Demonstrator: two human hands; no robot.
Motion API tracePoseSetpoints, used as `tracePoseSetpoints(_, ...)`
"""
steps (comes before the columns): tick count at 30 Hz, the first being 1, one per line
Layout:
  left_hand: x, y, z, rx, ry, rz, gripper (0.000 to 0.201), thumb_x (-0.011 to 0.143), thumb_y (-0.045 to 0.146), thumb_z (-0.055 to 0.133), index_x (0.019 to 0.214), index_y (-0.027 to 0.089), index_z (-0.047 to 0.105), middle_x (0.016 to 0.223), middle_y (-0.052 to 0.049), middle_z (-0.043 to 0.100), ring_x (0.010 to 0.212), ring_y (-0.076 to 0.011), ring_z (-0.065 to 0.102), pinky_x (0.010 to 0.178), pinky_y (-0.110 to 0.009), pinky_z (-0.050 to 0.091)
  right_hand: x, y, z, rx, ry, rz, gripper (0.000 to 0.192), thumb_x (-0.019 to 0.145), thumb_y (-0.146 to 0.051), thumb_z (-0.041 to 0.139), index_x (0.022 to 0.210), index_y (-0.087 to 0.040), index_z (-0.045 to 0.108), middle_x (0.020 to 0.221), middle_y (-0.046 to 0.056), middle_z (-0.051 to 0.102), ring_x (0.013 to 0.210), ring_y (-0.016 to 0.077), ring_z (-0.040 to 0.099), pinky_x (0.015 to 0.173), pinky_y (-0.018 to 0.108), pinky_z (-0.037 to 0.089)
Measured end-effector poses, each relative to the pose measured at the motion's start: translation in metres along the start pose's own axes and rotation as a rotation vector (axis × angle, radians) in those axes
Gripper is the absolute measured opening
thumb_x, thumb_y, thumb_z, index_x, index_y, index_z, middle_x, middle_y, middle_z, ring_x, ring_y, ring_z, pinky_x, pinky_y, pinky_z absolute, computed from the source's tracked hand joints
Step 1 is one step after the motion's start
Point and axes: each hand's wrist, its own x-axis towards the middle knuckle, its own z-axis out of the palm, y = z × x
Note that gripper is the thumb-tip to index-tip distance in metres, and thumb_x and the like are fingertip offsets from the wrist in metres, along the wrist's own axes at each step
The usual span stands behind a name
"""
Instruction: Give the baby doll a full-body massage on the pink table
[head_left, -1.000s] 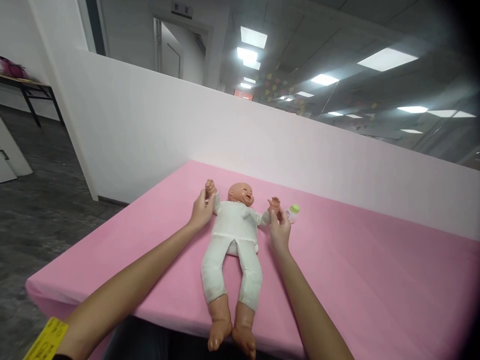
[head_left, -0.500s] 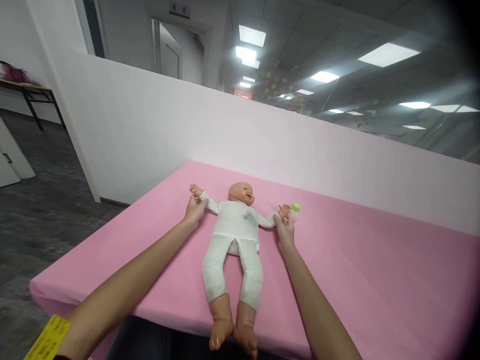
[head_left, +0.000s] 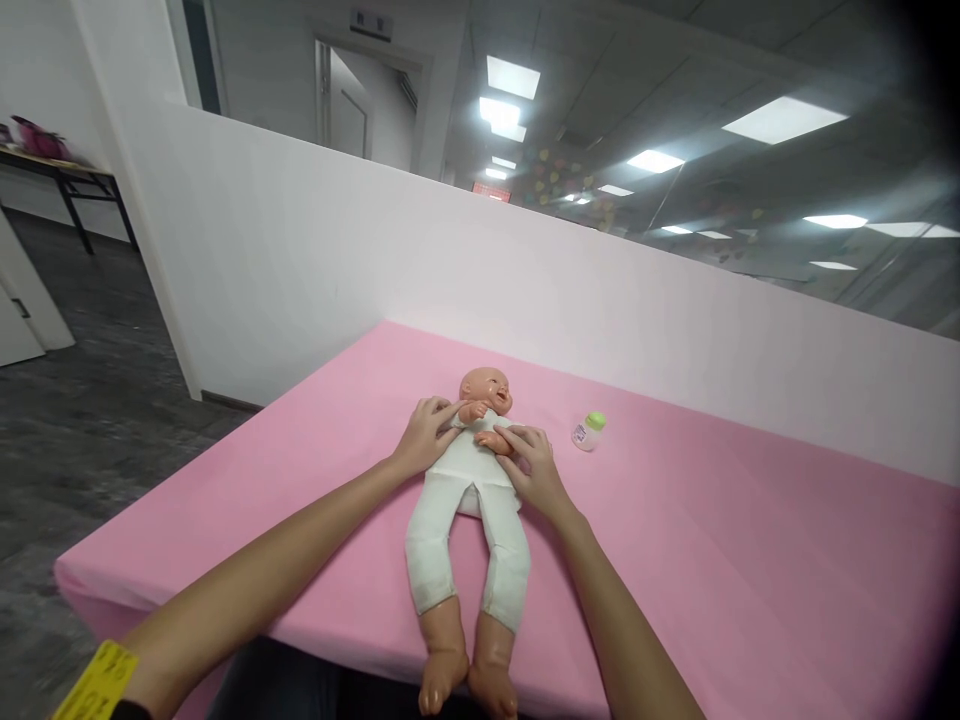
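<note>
A baby doll (head_left: 469, 455) with a white cloth body lies on its back, its head towards the wall and its bare feet at the near edge. Both doll arms are folded over the chest. My left hand (head_left: 429, 438) is closed around the doll's arm on the left, near the small hand below the chin. On the other side my right hand (head_left: 535, 470) grips the doll's other arm by the wrist, fingers bent over it. The parts of the arms inside my hands are hidden.
A pink cloth (head_left: 712, 560) covers the table. Right of the doll stands a small clear bottle (head_left: 586, 436) with a green cap. A white partition (head_left: 525, 280) rises along the far side. Beyond it at left, a dark-legged table (head_left: 82, 180) holds a pink bag (head_left: 41, 140).
The doll's arms, stretched out to the sides before, are now folded in over its chest. Both my hands moved inward with them, uncovering the bottle.
</note>
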Motion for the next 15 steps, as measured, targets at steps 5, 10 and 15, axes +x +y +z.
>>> tracePoseSetpoints(5,0.001,0.002,-0.003,-0.010,-0.026,-0.014,0.045,0.097,0.031,0.061,0.142,0.030,0.063,0.118,-0.008,0.064,0.115,-0.0283,0.053,0.104,-0.045,0.043,0.001,-0.001,0.000,-0.016,-0.044,0.014,0.044,0.099,-0.029,0.059,0.143,-0.035,0.062,0.134,0.008,0.063,0.127,0.0314,0.051,0.109,0.055,0.042)
tracePoseSetpoints(10,0.004,-0.001,-0.008,-0.177,0.073,-0.185,0.036,0.095,0.032,0.061,0.130,0.024,0.061,0.125,-0.008,0.067,0.112,-0.0267,0.061,0.093,-0.040,0.050,-0.001,0.004,0.003,0.107,0.077,0.109,0.044,0.098,-0.035,0.061,0.142,-0.030,0.061,0.131,0.009,0.066,0.122,0.0288,0.056,0.108,0.051,0.044)
tracePoseSetpoints(15,0.008,-0.026,-0.006,-0.411,0.242,-0.478,0.032,0.091,0.037,0.066,0.118,0.022,0.057,0.118,-0.009,0.070,0.105,-0.0252,0.067,0.086,-0.037,0.054,0.002,0.018,0.001,0.352,0.359,0.381,0.051,0.095,-0.045,0.064,0.140,-0.024,0.062,0.137,0.011,0.066,0.122,0.0273,0.060,0.104,0.044,0.049)
